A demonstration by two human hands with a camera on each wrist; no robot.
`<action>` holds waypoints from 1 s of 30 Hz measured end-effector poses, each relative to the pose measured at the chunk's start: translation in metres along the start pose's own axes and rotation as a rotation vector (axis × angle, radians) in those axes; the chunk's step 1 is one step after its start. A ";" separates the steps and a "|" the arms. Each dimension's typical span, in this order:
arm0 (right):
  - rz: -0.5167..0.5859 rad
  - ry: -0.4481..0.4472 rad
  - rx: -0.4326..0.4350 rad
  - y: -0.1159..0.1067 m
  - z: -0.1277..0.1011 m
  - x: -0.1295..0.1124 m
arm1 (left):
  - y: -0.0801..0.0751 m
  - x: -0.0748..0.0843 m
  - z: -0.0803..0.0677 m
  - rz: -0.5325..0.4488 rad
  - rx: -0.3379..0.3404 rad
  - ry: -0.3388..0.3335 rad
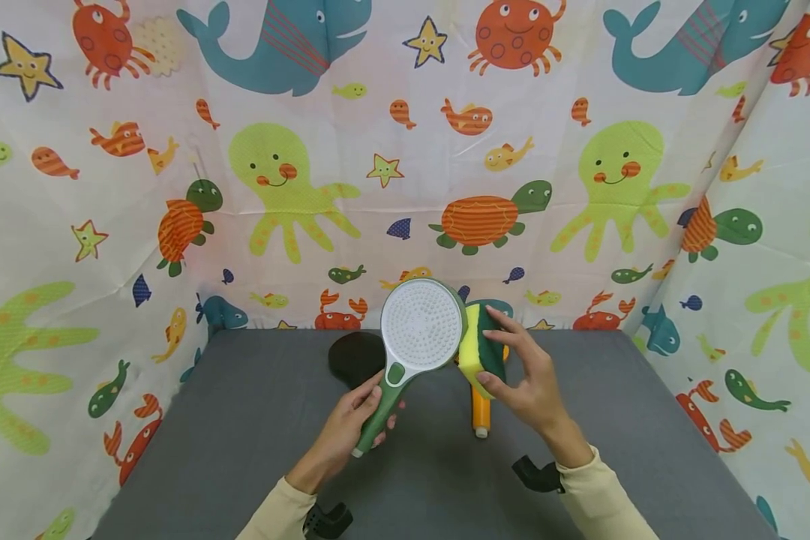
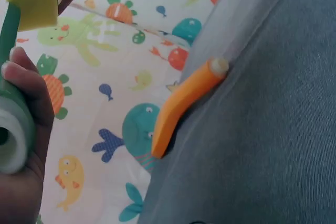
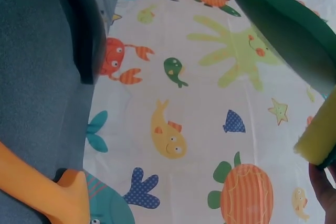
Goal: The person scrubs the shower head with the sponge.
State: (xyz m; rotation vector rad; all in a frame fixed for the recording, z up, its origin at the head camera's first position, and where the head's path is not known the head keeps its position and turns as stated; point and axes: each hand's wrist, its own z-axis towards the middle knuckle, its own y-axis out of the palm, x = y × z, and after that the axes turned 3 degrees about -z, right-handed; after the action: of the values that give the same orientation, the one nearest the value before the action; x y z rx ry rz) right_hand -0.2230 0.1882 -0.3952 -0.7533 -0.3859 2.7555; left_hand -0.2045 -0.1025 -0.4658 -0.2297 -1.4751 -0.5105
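The left hand (image 1: 351, 427) is wrapped around the green handle of a shower head (image 1: 421, 326), holding it above the middle of the grey table (image 1: 243, 450) with the white spray face turned toward the person. The right hand (image 1: 529, 379) pinches a yellow-and-green sponge (image 1: 475, 349) between thumb and fingers, its yellow side touching the right rim of the shower head. To do the wiping well, it seems best to keep the handle steady and press the sponge flat against the face rather than its edge.

An orange tool (image 1: 481, 409) lies on the table below the sponge, just past the middle, and a dark round object (image 1: 354, 356) sits toward the far edge behind the shower head. A sea-creature printed cloth (image 1: 405, 150) lines the walls around the table.
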 end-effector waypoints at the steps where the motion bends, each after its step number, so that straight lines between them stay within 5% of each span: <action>1: -0.003 -0.003 0.003 0.001 0.000 -0.001 | 0.001 0.000 0.000 -0.009 0.009 -0.003; 16: -0.242 -0.094 0.098 0.014 -0.003 -0.001 | 0.013 0.008 0.000 -0.106 -0.059 0.009; 30: -0.503 -0.194 0.107 0.028 -0.013 0.005 | 0.021 0.009 0.005 -0.110 0.103 -0.011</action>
State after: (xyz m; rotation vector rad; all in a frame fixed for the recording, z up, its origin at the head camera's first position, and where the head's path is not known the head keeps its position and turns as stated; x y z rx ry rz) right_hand -0.2260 0.1657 -0.4172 -0.3059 -0.3981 2.3505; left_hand -0.1989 -0.0838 -0.4528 -0.0705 -1.5256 -0.5211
